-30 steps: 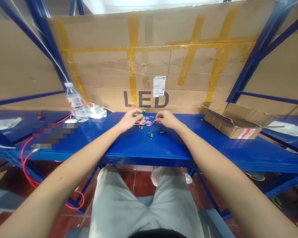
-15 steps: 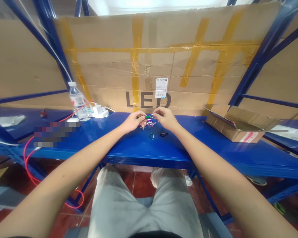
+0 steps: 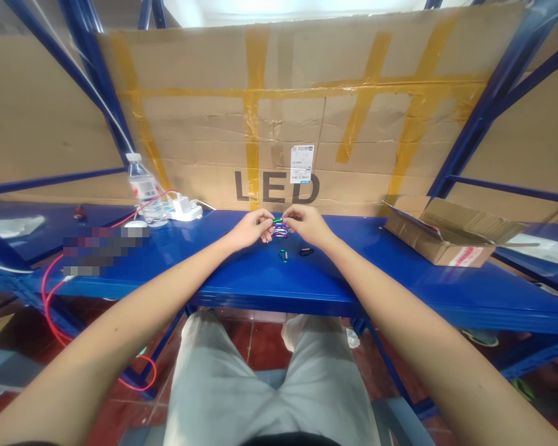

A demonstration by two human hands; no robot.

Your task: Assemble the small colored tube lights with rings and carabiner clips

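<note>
My left hand (image 3: 251, 229) is closed in a pinch on a green carabiner (image 3: 278, 220), held just above the table. My right hand (image 3: 307, 223) meets it from the other side, thumb and fingertips pressed together at the carabiner's right end; whatever small thing they grip is too tiny to make out. Below and between both hands lies a small pile of purple and silvery carabiners (image 3: 281, 231), partly hidden by the fingers. Nearer to me, a second green carabiner (image 3: 283, 255) and a black carabiner (image 3: 305, 252) rest on the blue table (image 3: 270, 285).
An open cardboard box (image 3: 446, 238) stands at the right. On the left are a water bottle (image 3: 146, 192), a white power strip (image 3: 185, 210) with a red cable, and a blurred-out object (image 3: 105, 251). A large taped cardboard panel (image 3: 204, 136) closes off the back.
My right hand has come slightly left and down, bringing its fingertips to the end of the green carabiner. My left hand keeps its pinch in nearly the same place.
</note>
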